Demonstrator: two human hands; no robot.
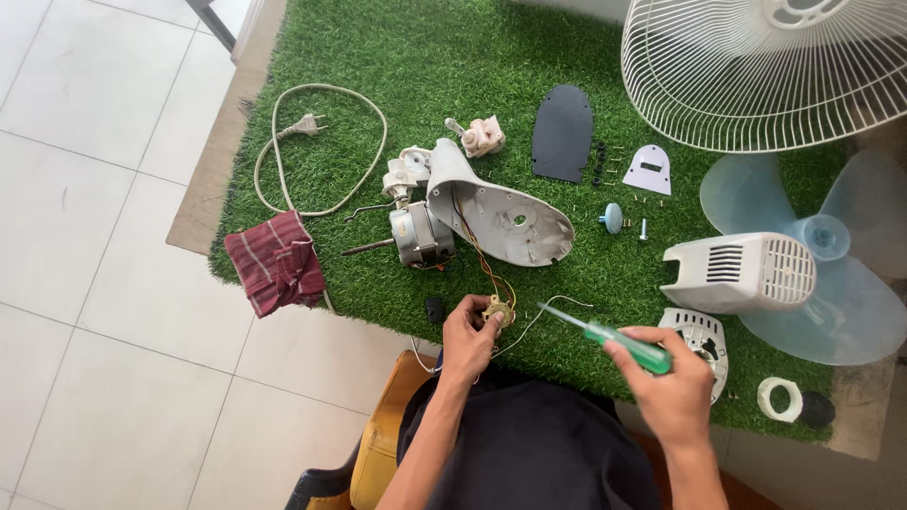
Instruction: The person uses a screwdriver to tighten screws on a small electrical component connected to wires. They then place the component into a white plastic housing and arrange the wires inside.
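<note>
My left hand pinches a small brass-coloured switch part that hangs on coloured wires running out of an open grey fan housing. A green-handled screwdriver is gripped in my right hand, its tip pointing left toward the switch part. Beside the housing lies the fan motor with its shaft sticking out to the left.
On the green turf mat: a power cord with plug, a red striped cloth, a dark oval plate, loose screws, a white vented cover, a translucent blue fan blade and a white wire guard.
</note>
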